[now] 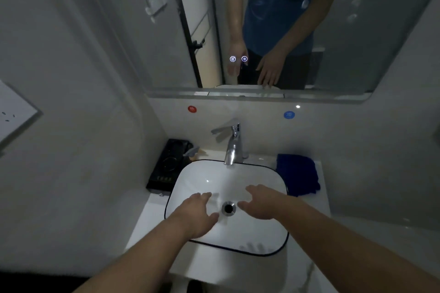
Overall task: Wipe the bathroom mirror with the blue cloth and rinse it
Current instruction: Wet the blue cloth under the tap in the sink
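both forearms reach out from under the camera, and my left hand [195, 214] and right hand [262, 204] hover over the sink [202, 173], one on each side of the drain [228, 208]. fingers on both are loose and slightly spread; neither holds anything.

the blue cloth [297, 173] lies bunched on the counter [320, 202] to the right of the sink, just beside its rim and close to the back wall. it sits ahead and to the right of my right hand, which is clearly the nearer one; the left would have to cross the whole basin. the cloth's long side runs from the wall toward me, so i judge that a reach forward and rightward with the right hand meets its near end first.

the tap [232, 147] stands at the back of the sink, just left of the cloth; i see no stream from it. above, the mirror [357, 54] shows pale spots in its upper right, so the wiping looks not yet done. a black box [166, 166] sits left of the sink.
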`<state>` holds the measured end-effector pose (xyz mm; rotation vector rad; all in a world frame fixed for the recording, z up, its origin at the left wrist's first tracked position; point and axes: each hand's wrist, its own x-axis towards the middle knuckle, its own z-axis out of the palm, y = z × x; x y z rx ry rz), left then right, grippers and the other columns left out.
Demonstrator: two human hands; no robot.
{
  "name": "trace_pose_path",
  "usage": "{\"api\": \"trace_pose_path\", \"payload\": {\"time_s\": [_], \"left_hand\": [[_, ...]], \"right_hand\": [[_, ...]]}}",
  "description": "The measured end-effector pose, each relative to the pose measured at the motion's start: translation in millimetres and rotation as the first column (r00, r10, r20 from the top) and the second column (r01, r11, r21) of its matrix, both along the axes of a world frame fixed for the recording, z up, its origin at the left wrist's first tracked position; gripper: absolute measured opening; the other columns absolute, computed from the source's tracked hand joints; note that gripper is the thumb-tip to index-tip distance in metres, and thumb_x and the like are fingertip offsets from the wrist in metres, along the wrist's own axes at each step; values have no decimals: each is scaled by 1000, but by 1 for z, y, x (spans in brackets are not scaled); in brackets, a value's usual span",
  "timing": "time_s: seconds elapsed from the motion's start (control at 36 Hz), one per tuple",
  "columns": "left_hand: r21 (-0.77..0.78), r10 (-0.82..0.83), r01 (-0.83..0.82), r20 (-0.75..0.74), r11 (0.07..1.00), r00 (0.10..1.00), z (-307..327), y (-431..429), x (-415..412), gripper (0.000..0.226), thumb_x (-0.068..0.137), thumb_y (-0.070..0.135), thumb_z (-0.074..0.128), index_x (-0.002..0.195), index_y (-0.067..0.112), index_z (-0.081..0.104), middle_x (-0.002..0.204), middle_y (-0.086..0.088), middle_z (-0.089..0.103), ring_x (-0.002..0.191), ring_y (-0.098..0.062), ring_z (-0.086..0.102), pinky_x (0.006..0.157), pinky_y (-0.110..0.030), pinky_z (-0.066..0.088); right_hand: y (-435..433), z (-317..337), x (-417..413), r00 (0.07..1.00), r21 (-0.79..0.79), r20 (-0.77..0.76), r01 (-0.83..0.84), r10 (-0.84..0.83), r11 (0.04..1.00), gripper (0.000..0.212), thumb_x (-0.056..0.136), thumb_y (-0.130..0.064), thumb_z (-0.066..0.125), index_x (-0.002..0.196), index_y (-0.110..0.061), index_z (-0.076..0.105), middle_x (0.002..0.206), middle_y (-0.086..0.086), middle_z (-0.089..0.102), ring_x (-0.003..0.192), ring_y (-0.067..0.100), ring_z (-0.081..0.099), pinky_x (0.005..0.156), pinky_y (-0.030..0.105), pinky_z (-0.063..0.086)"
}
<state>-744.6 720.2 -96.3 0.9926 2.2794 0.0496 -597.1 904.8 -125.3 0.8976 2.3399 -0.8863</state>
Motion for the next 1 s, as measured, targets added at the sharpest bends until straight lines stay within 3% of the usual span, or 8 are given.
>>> {"api": "trace_pose_path", "payload": {"time_s": [0.19, 0.36, 0.56, 0.64, 0.72, 0.78, 0.86, 1.0], "left_hand": [[29, -144, 143, 24, 989, 989, -23, 32, -55, 81, 101, 52, 58, 167, 18, 23, 172, -3, 26, 157, -21, 28, 126, -34, 24], [24, -455, 455, -10, 890, 890, -39, 52, -84, 78, 103, 51, 52, 167, 21, 19, 173, -1, 21, 159, -19, 20, 128, -34, 20], [109, -519, 511, 66, 853, 852, -60, 80, -82, 74, 103, 51, 48, 167, 23, 22, 173, 0, 24, 159, -20, 24, 128, -38, 25], [148, -481, 464, 114, 873, 869, -68, 85, -76, 73, 104, 49, 50, 167, 23, 24, 172, 2, 25, 158, -17, 25, 128, -32, 23], [180, -416, 392, 121, 902, 901, -72, 90, -75, 68, 105, 45, 51, 165, 21, 29, 171, 2, 30, 155, -15, 31, 125, -25, 21], [176, -387, 363, 122, 915, 914, -74, 89, -76, 68, 106, 46, 50, 166, 22, 28, 171, 3, 29, 155, -14, 30, 125, -24, 20], [175, -362, 340, 115, 924, 925, -78, 86, -80, 71, 104, 52, 49, 166, 30, 24, 173, 8, 24, 158, -12, 23, 128, -27, 18], [178, -346, 328, 81, 928, 935, -84, 78, -80, 72, 99, 53, 51, 164, 38, 27, 169, 13, 30, 157, -8, 27, 127, -26, 23]], "right_hand": [[10, -13, -29, 986, -1, 75, 149, -148, 989, 82, 107, -60, 45, 171, -17, 14, 177, 10, 19, 159, 32, 29, 127, 42, 29], [13, -21, -36, 943, 51, 172, 281, -286, 958, 79, 106, -56, 45, 170, -20, 17, 174, 9, 23, 156, 34, 34, 125, 44, 35], [38, -28, -24, 876, 99, 106, 461, -470, 882, 69, 105, -45, 51, 166, -18, 34, 168, 8, 35, 150, 33, 43, 120, 45, 42], [64, -39, -19, 757, 135, -122, 653, -642, 745, 34, 103, -34, 53, 128, -19, 71, 130, 3, 66, 115, 28, 66, 99, 38, 56], [107, -70, -12, 540, 153, -327, 840, -776, 520, 26, 101, -26, 50, 80, -18, 62, 83, 2, 66, 82, 30, 66, 74, 33, 51], [141, -97, -10, 392, 60, -305, 918, -868, 393, 25, 102, -26, 49, 89, -15, 67, 94, 10, 70, 95, 37, 68, 86, 38, 54], [185, -145, -7, 264, -5, -3, 965, -965, 264, 38, 107, -26, 49, 135, -4, 62, 137, 17, 63, 130, 38, 59, 114, 43, 46], [198, -210, 3, 324, -9, 197, 944, -925, 329, 86, 94, -49, 69, 160, -5, 35, 161, 24, 39, 148, 46, 40, 119, 54, 37]]}}
